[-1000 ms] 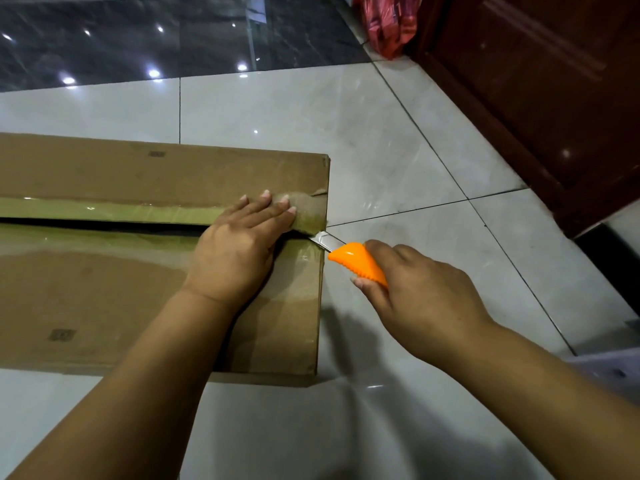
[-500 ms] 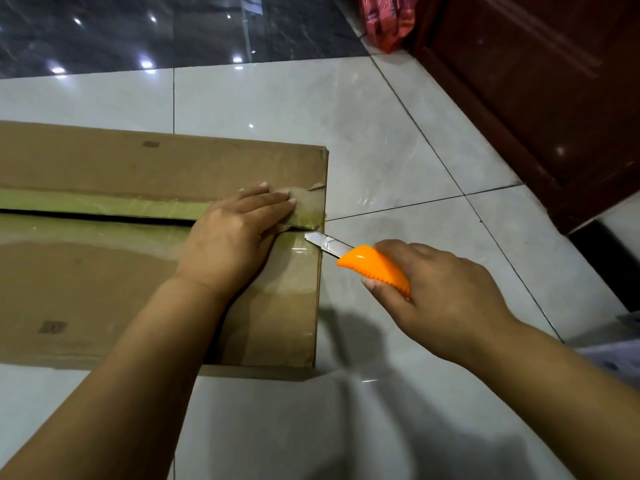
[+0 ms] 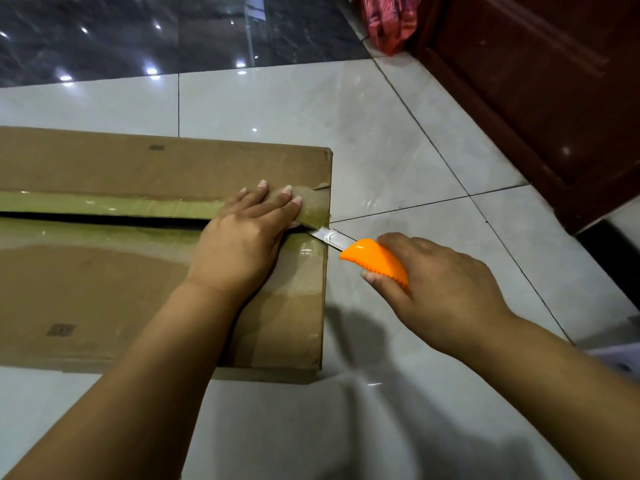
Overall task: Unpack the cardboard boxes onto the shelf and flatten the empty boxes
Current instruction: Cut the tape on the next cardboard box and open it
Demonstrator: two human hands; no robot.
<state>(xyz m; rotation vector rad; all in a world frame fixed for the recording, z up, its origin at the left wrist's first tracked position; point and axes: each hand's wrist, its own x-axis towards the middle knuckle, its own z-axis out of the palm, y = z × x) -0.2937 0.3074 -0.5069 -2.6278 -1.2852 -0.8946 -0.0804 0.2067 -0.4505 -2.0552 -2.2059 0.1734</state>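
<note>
Nearest me, both forearms reached out over the pale floor tiles (image 3: 277,427). My right hand (image 3: 440,292) was curled around the orange utility knife (image 3: 375,263), thumb under the ribbed edge of its handle and fingers over the top, so the grip was closed on the tool. The steel blade (image 3: 329,237) pointed up and left, and its tip met the right end of the cardboard box (image 3: 104,289) where the two top flaps meet; I could not tell how deep it sat in the seam.

My left hand (image 3: 246,237) lay flat on the box top with its fingers straight and close together, pressing on the tape (image 3: 104,206) near the right edge and gripping nothing. Its fingertips reached over onto the far flap, just left of the blade.

The box rested on the floor across the left half of my view, wide and shallow. A dark slit (image 3: 104,218) ran along the taped seam from the left edge up to my left hand, where the flaps stood apart.

Farther off, the pale tiles gave way to a dark glossy marble strip (image 3: 138,36) with light reflections. At upper right stood a dark reddish wooden door (image 3: 554,81), and a red plastic bag (image 3: 391,22) lay against its foot.
</note>
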